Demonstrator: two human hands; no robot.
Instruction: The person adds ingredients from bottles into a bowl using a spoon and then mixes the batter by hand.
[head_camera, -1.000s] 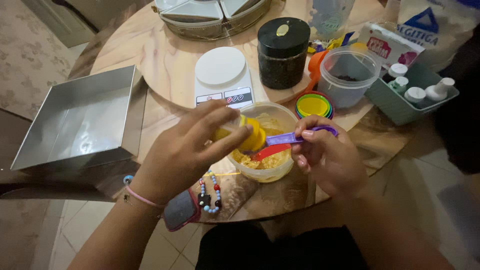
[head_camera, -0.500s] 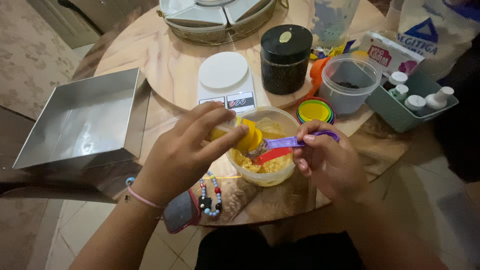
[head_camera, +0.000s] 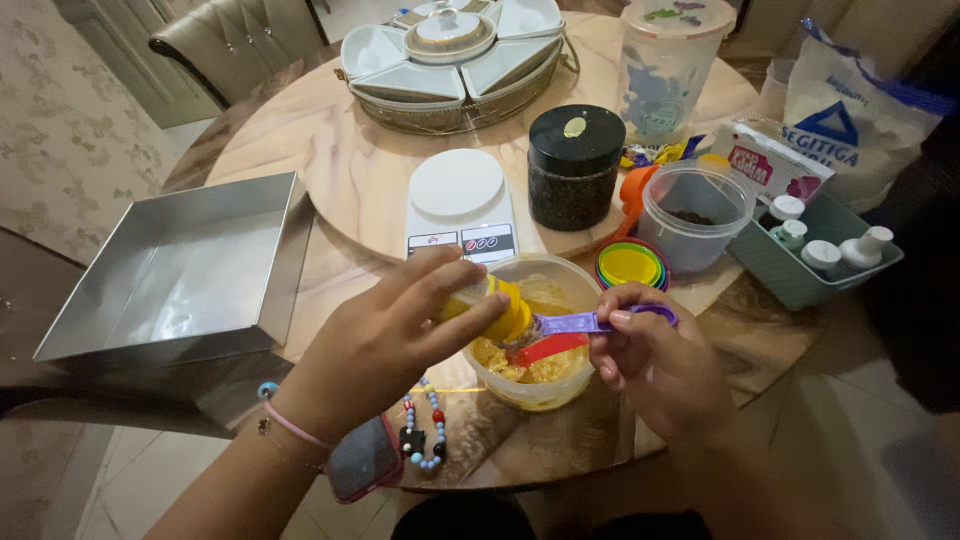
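Note:
My left hand holds a small yellow bottle tipped sideways over a purple measuring spoon. My right hand grips that spoon's handle, and a red spoon hangs beneath it. Both sit above a clear plastic tub with yellow crumbly mixture inside, near the round table's front edge.
A square metal baking tin stands left. Behind the tub are a white kitchen scale, a black-lidded jar, stacked coloured measuring cups, a clear container, a teal tray of small bottles and a divided serving dish. A beaded strap lies by my wrist.
The hands, bottle and spoon have stayed almost in place over the tub; the view has shifted slightly, showing more of the table's far side.

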